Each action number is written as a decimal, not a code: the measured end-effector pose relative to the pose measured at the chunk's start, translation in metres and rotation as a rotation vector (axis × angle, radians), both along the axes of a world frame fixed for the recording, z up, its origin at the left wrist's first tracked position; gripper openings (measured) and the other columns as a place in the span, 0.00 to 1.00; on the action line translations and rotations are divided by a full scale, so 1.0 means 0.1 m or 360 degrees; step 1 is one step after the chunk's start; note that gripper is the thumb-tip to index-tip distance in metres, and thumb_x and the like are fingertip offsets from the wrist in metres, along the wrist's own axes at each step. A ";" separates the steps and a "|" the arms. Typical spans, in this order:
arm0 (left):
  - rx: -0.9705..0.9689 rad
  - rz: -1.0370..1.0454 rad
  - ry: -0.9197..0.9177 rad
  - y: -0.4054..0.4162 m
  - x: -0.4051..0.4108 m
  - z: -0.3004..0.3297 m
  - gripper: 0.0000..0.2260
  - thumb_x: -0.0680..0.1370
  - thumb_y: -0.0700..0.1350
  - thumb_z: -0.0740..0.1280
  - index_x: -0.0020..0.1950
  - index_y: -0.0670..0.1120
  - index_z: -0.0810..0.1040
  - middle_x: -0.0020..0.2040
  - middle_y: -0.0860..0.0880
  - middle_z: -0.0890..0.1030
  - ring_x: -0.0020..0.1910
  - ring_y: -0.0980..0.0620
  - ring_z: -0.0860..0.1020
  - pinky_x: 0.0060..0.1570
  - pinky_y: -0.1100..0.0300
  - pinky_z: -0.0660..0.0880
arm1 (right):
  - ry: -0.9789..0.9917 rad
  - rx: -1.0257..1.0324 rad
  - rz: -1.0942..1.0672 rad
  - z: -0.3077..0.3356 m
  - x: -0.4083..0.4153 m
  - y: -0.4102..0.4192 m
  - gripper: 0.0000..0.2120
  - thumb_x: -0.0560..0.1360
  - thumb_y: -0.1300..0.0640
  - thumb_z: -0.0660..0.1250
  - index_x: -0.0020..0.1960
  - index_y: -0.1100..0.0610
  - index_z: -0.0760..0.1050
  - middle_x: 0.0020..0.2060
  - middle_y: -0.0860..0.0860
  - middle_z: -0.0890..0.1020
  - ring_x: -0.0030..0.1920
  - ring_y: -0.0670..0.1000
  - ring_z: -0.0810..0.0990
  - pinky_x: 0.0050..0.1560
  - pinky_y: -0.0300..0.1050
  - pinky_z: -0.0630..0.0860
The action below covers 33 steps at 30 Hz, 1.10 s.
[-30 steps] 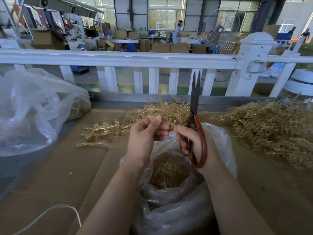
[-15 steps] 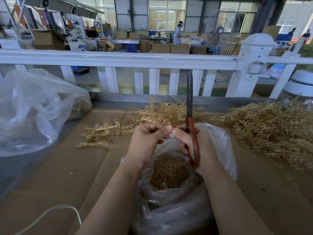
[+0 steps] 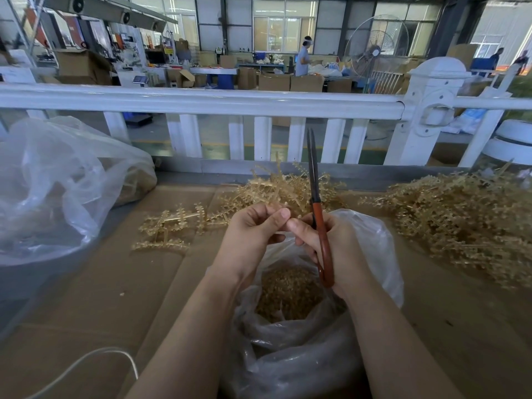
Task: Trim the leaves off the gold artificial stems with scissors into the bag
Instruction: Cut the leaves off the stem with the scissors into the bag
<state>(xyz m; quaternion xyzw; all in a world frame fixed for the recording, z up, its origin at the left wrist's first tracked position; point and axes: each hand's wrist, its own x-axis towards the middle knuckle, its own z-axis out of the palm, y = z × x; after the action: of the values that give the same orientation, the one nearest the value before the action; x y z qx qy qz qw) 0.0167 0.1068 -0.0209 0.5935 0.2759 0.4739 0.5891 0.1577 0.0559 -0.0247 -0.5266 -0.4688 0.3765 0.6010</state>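
Observation:
My right hand [image 3: 334, 243] grips the scissors [image 3: 316, 214] by their red-brown handles, blades closed and pointing straight up. My left hand [image 3: 253, 228] is curled beside it, thumb meeting the right forefinger, pinching a small gold piece that is mostly hidden. Both hands hover over the open clear plastic bag [image 3: 371, 240], which holds a heap of cut gold leaves [image 3: 288, 292]. A cluster of gold stems [image 3: 276, 188] lies just behind the hands. A few more gold stems [image 3: 167, 226] lie to the left on the cardboard.
A big pile of gold stems [image 3: 460, 214] covers the right of the cardboard table top [image 3: 100, 283]. A large crumpled plastic bag [image 3: 57, 182] sits at left. A white railing [image 3: 201, 100] runs along the far edge. A white cable [image 3: 95, 358] lies near the front left.
The scissors' blades have closed and the scissors turned edge-on, swinging slightly left. The gold sprig that stood above my left fingers is no longer visible there; my fingertips have come together.

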 end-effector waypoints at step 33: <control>0.0173 0.0484 0.0004 0.09 -0.14 0.03 0.09 0.77 0.30 0.67 0.41 0.41 0.81 0.35 0.46 0.83 0.38 0.51 0.81 0.45 0.59 0.79 | -0.1521 0.0120 -0.0329 -0.17 0.16 0.01 0.26 0.64 0.20 0.60 0.50 0.38 0.69 0.42 0.32 0.75 0.43 0.35 0.73 0.39 0.30 0.65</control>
<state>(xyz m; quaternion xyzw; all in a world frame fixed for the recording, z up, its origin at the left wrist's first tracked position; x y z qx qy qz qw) 0.0029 0.1157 -0.0178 0.5765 0.3373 0.5712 0.4771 0.1734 0.0572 -0.0412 -0.6621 -0.6506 0.0138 0.3717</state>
